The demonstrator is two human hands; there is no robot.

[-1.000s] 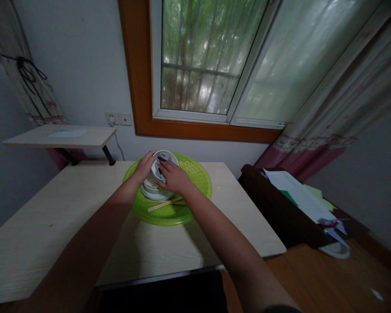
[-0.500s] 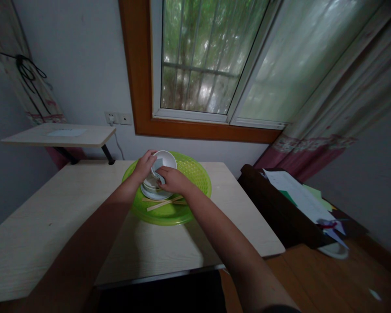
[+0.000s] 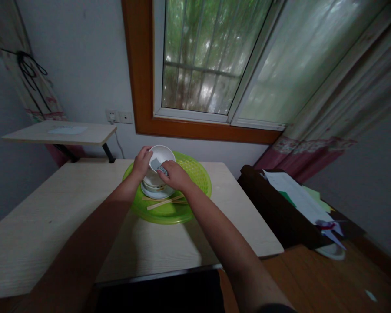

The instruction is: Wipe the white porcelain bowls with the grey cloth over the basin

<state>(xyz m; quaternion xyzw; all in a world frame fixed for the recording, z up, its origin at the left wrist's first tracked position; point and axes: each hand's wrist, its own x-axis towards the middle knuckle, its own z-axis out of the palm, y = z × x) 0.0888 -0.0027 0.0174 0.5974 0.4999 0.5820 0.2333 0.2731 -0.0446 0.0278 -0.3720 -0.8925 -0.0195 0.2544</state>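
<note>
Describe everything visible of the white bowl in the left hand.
The white bowl looks round, smooth and perhaps ceramic. It is tilted, its opening towards the camera, above stacked dishes on the green tray; whether it touches them is unclear. The left hand grips its left side. The right hand holds a greyish cloth at its lower rim, partly inside.

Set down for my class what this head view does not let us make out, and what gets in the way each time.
All in the head view:
Grey piece, full shape: partly hidden by the right grip.
Stacked bowls, exact number: the held bowl overlaps them.
Sheet, any writing: too small and faint.
Table, left end: cut off by the picture's left edge.
</note>
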